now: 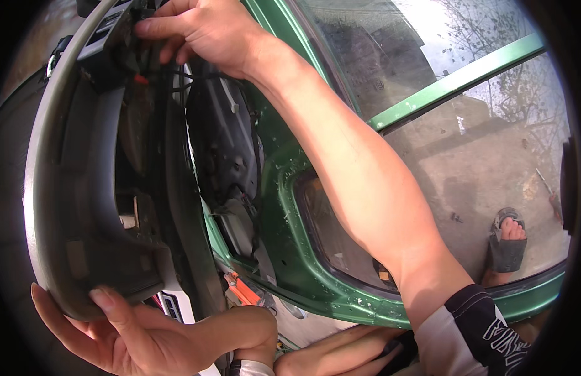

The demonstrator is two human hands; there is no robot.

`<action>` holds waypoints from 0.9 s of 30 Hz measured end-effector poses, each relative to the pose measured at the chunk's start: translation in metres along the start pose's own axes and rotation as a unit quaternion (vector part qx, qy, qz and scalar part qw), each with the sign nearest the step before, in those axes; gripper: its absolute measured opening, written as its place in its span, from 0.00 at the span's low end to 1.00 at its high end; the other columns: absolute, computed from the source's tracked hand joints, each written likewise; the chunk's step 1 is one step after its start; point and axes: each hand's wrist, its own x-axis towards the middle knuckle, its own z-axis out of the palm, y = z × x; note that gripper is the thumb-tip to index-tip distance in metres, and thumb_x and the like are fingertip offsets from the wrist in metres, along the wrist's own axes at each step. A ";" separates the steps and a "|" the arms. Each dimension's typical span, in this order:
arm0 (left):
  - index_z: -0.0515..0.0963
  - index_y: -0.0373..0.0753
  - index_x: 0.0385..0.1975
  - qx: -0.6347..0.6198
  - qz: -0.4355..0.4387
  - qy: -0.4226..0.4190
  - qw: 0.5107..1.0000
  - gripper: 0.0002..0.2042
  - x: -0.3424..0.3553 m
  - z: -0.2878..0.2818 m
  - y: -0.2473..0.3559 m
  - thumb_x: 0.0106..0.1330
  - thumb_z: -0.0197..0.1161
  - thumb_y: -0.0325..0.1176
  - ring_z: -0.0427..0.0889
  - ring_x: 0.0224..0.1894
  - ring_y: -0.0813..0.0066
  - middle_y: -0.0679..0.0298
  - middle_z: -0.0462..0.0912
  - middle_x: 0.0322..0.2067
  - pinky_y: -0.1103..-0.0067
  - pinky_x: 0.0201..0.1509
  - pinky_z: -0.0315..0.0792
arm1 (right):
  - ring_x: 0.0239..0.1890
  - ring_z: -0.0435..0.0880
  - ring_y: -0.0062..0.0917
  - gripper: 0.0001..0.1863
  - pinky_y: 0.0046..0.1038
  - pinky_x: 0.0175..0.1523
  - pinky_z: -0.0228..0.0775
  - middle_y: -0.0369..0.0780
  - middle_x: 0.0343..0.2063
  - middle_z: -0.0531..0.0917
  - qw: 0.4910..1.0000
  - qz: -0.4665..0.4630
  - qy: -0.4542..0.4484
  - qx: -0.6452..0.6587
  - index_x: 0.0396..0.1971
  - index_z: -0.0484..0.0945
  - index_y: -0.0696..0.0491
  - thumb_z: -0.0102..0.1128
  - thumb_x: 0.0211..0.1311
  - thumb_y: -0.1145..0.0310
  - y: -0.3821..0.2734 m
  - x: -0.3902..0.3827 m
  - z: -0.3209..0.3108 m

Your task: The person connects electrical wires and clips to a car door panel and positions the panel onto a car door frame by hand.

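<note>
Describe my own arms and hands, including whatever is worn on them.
The left grip and right grip are bare, ungloved hands. No watch or bracelet shows on either wrist. The short right sleeve combines black and whitish panels, with white outlined lettering on the black. Only a small whitish part of the left sleeve shows.

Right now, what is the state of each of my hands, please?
Left hand: closed on the near end of the door panel.
Right hand: fingers bent beside the switch unit; whether it grips anything cannot be told.

Right hand [209, 37] far out, fingers [167, 26] bent, left hand [140, 338] cupped.
</note>
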 end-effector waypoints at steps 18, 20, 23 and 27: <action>0.70 0.35 0.66 -0.043 0.034 -0.104 0.993 0.31 0.006 -0.019 -0.011 0.61 0.69 0.15 0.79 0.62 0.57 0.47 0.79 0.58 0.71 0.70 0.73 | 0.22 0.76 0.17 0.10 0.22 0.27 0.66 0.35 0.21 0.80 0.983 0.055 0.057 0.163 0.31 0.85 0.60 0.69 0.63 0.67 0.013 0.001 0.022; 0.70 0.35 0.66 -0.039 0.026 -0.093 0.995 0.31 0.006 -0.018 -0.012 0.61 0.69 0.15 0.79 0.62 0.58 0.47 0.79 0.58 0.71 0.69 0.73 | 0.22 0.76 0.18 0.11 0.23 0.27 0.66 0.35 0.20 0.80 0.985 0.041 0.076 0.151 0.32 0.84 0.61 0.69 0.64 0.67 0.012 0.001 0.025; 0.70 0.36 0.66 -0.041 0.063 -0.127 0.989 0.31 0.011 -0.020 -0.017 0.61 0.69 0.16 0.79 0.62 0.58 0.47 0.79 0.58 0.73 0.68 0.73 | 0.21 0.76 0.18 0.11 0.23 0.27 0.66 0.36 0.20 0.80 0.977 0.036 0.127 0.168 0.32 0.84 0.62 0.68 0.64 0.67 0.006 -0.003 0.038; 0.72 0.34 0.65 -0.029 0.044 -0.100 0.994 0.29 0.006 -0.017 -0.011 0.61 0.69 0.16 0.80 0.61 0.59 0.47 0.79 0.58 0.75 0.67 0.74 | 0.20 0.76 0.21 0.12 0.25 0.27 0.68 0.38 0.20 0.81 0.953 0.059 0.169 0.245 0.30 0.83 0.62 0.67 0.66 0.67 0.004 -0.010 0.051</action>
